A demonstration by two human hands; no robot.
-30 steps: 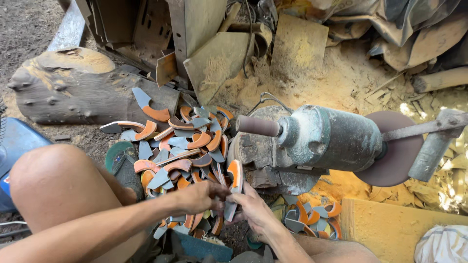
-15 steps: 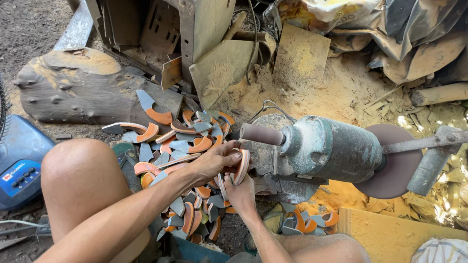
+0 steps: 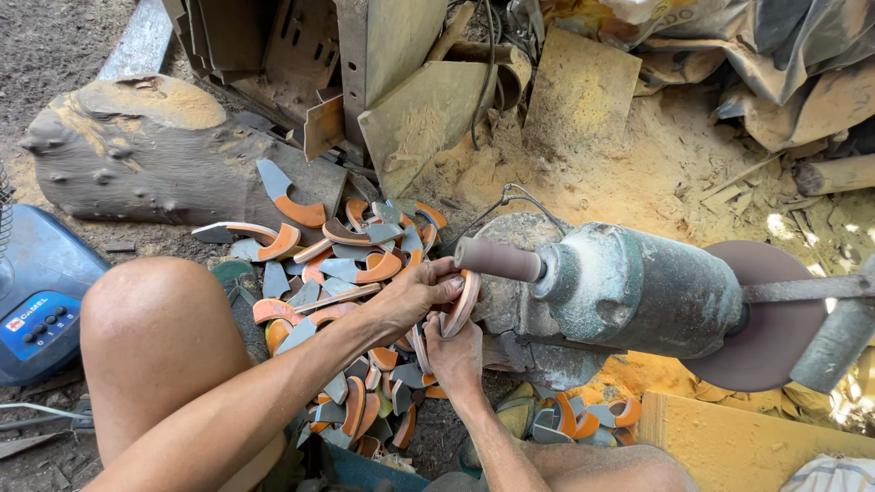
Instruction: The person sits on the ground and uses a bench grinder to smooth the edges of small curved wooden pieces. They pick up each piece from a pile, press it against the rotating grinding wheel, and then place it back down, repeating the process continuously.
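Note:
My left hand [image 3: 421, 293] and my right hand [image 3: 454, 355] both grip one curved orange-and-grey piece [image 3: 462, 302]. They hold it right under the small brown sanding drum [image 3: 498, 260] at the left end of a dusty grey motor [image 3: 638, 290]. The piece stands on edge, close to or touching the drum. Below and left of my hands lies a heap of similar curved orange-and-grey pieces [image 3: 342, 273].
A round brown sanding disc [image 3: 770, 319] sits at the motor's right end. A log [image 3: 155, 155] lies at the back left, and a blue device [image 3: 41, 305] at the left edge. My bare knee [image 3: 155, 319] is at lower left. More pieces [image 3: 583, 419] lie under the motor; sawdust covers the ground.
Both hands rose from the heap, carrying one curved piece up and to the right until it reached the sanding drum.

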